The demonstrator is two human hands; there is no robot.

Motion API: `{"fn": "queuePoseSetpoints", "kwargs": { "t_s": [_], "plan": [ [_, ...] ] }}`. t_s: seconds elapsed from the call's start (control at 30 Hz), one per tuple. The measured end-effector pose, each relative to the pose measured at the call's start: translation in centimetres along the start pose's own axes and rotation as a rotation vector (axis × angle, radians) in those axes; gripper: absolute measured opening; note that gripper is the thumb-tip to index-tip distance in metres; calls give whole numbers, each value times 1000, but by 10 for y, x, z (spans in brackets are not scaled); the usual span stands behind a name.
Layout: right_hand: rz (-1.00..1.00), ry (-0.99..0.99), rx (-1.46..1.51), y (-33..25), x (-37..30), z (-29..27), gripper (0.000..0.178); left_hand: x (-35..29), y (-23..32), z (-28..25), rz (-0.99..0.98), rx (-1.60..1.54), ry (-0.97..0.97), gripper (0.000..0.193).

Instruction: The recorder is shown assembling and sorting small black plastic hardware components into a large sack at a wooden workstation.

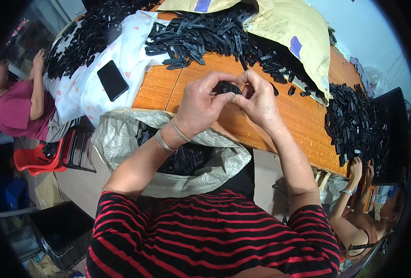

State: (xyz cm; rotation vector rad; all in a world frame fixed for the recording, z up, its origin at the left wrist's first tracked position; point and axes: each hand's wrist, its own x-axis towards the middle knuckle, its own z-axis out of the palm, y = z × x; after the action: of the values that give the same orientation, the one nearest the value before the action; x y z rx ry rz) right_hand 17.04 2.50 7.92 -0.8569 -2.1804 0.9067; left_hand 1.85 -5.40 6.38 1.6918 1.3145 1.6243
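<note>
Above the table's near edge, my left hand (pixel 199 103) and my right hand (pixel 260 101) meet, both closed on a small black plastic part (pixel 227 88). Thumbs press it from the near side while the fingers curl round behind it, so its full shape is hidden. Beyond my hands lies a heap of long black plastic pieces (pixel 201 34) on the wooden table (pixel 168 85). Below my left wrist, an open woven sack (pixel 122 125) sits at my lap with many black pieces (pixel 187 160) inside.
A phone (pixel 112 80) rests on a white patterned sheet (pixel 87 95) at left. Large brown paper sacks (pixel 298 28) lie across the back. Co-workers sit at left (pixel 20 104) and right (pixel 358 213), near other black heaps (pixel 349 116). A black crate (pixel 61 234) stands lower left, near a red chair (pixel 43 155).
</note>
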Motion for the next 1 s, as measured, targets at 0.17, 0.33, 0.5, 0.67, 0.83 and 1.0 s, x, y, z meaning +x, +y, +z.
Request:
{"fn": "queuePoseSetpoints", "kwargs": {
  "t_s": [0.17,0.33,0.5,0.67,0.83,1.0],
  "plan": [
    [34,29,88,8,1,12,31,0,-2,-5,-67,-11,-56,29],
    [70,54,92,11,0,17,34,-2,-7,-2,-145,-180,-31,40],
    [21,106,33,4,-4,17,39,-2,-11,-2,-213,-308,-15,40],
    [32,86,61,-1,-10,16,36,-5,-15,-8,-291,-366,-31,29],
    [-19,49,186,7,-18,26,32,-15,-3,-17,-297,-395,-75,25],
    [43,-311,259,32,-34,4,24,-37,2,-65,-633,-84,-451,16]
  ]
}}
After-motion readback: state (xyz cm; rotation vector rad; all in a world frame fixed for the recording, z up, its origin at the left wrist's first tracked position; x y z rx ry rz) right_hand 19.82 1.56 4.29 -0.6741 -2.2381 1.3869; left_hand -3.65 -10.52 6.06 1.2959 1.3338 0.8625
